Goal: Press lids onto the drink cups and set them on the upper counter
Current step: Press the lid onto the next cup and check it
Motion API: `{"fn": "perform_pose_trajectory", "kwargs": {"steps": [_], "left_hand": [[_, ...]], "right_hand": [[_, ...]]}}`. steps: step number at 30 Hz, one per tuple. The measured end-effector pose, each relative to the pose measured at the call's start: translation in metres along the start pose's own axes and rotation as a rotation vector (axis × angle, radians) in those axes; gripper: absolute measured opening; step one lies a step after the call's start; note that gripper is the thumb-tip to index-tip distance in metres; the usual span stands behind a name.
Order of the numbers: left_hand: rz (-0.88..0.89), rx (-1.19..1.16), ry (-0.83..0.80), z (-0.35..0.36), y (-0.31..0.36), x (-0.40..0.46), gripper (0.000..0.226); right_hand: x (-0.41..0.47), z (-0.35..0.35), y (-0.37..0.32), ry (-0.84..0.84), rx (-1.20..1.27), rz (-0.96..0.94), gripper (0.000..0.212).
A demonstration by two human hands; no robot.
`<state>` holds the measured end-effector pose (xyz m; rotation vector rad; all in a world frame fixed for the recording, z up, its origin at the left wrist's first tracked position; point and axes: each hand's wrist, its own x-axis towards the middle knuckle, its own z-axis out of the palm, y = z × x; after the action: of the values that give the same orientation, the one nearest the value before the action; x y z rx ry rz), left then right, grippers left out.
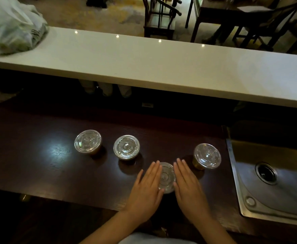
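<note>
Left hand (148, 189) & right hand (188, 186) flat, fingers (155, 170) straight, flanking nearest cup's lid (166, 176). Uneven press could tip cup, spill on tabletop (38, 155).

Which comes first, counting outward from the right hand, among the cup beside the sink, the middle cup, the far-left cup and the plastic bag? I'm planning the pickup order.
From the right hand:
1. Cup beside the sink, just past its fingertips, to the right.
2. Middle cup, ahead and left.
3. Far-left cup, farther left.
4. Plastic bag, upper counter's left end.
</note>
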<state>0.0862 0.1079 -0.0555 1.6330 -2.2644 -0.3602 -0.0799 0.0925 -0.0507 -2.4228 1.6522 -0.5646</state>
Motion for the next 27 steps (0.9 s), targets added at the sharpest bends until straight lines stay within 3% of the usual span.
{"fn": "perform_pose_trajectory", "kwargs": {"steps": [4,16,22,27], "left_hand": [[-0.023,0.044,-0.047,0.009,0.001,0.0,0.061],[-0.016,0.118,-0.077,0.01,-0.002,0.006,0.06],[-0.008,0.04,-0.138,0.006,-0.008,0.009,0.06],[0.022,-0.074,-0.188,-0.003,-0.01,0.01,0.066]], "right_hand": [[-0.002,0.012,0.003,-0.117,0.073,-0.023,0.053],[0.004,0.019,0.01,-0.134,-0.092,-0.067,0.053],[-0.005,0.014,0.008,-0.084,-0.01,0.008,0.052],[-0.02,0.013,0.022,0.017,0.013,-0.185,0.045]]}}
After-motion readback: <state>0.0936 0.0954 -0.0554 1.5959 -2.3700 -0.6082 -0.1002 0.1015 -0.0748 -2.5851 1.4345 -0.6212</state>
